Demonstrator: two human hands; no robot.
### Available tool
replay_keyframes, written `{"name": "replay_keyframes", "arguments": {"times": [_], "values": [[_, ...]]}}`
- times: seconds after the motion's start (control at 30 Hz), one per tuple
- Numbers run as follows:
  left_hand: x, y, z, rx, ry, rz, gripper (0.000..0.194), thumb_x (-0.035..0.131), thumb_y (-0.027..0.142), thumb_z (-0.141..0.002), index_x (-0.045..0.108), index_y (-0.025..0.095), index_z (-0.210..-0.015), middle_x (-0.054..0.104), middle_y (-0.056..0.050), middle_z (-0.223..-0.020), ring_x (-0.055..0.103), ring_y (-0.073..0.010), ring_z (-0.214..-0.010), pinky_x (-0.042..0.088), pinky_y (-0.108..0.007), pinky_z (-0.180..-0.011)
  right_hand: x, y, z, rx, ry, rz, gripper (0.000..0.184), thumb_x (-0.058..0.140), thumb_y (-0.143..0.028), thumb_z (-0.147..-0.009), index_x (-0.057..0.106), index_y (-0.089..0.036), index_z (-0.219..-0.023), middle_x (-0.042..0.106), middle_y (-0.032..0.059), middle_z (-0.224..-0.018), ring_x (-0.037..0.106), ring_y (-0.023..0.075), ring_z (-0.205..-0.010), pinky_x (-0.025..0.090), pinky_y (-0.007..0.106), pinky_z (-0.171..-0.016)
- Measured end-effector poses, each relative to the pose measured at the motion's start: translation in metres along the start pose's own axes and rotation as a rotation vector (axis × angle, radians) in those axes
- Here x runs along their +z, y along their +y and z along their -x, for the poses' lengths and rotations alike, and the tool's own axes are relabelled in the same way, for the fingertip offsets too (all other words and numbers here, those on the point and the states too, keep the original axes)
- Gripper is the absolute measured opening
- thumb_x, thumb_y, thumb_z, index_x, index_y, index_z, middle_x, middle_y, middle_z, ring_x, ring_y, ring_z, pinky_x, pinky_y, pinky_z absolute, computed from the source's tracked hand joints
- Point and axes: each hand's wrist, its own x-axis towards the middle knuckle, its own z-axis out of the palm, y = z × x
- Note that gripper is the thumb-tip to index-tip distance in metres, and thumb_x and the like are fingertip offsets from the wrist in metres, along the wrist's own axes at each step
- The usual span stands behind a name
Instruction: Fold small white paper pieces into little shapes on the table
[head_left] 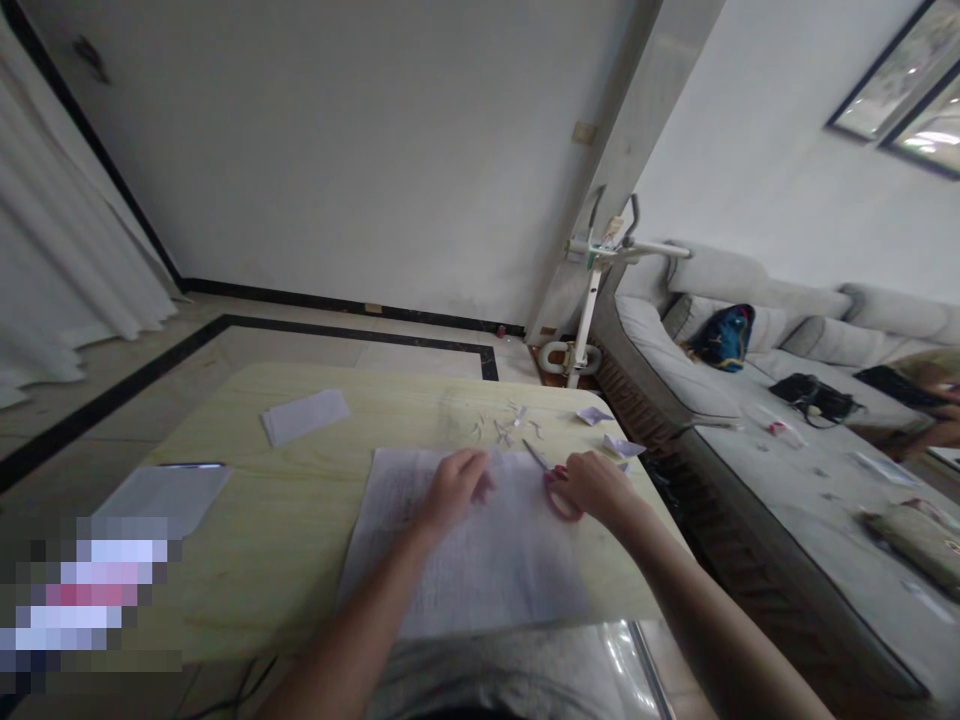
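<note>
A large thin white sheet of paper (pixel 510 560) with faint marks lies flat on the wooden table near me. Over its upper middle is my left hand (pixel 459 485), fingers curled inward and slightly blurred; what they hold, if anything, is hidden. My right hand (pixel 596 482) grips the red-handled scissors (pixel 562 498) at the sheet's upper right, with the blades pointing up and left. Just beyond the blades lie several thin white paper scraps (pixel 504 432). Small folded paper pieces (pixel 594 415) sit along the table's right side.
The pale wooden table (pixel 262 550) bears a folded white paper (pixel 306 416) at far left and a pad (pixel 165 500) with a pen (pixel 192 464). On the right stands a grey sofa (pixel 810 530) with bags and a seated person, partly visible. White exercise equipment (pixel 587 310) stands behind.
</note>
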Motion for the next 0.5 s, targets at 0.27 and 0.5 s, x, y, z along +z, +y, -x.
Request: {"name": "replay_keyframes", "arguments": {"times": [0.27,0.5], "values": [[0.002,0.002,0.002,-0.025,-0.017,-0.014,0.034,0.053,0.043,-0.080,0.056,0.017,-0.059,0.055,0.002,-0.050,0.048,-0.0095,-0.041,0.036,-0.020,-0.042,-0.011,-0.027,0.008,-0.379,0.413,-0.694,0.034,0.061,-0.021,-0.081,0.060,-0.019,-0.115,0.066,0.0092,-0.108,0.064,0.0182,-0.088,0.049,0.028,-0.075],[-0.003,-0.006,0.002,0.034,0.054,0.006,0.029,0.050,0.039,-0.083,0.053,0.019,-0.062,0.047,0.005,-0.048,0.042,-0.0097,-0.042,0.031,-0.020,-0.041,0.008,-0.074,0.004,-0.511,0.511,-1.119,0.017,0.060,-0.018,-0.082,0.069,-0.019,-0.097,0.068,0.0074,-0.101,0.063,0.0179,-0.090,0.051,0.032,-0.082]]}}
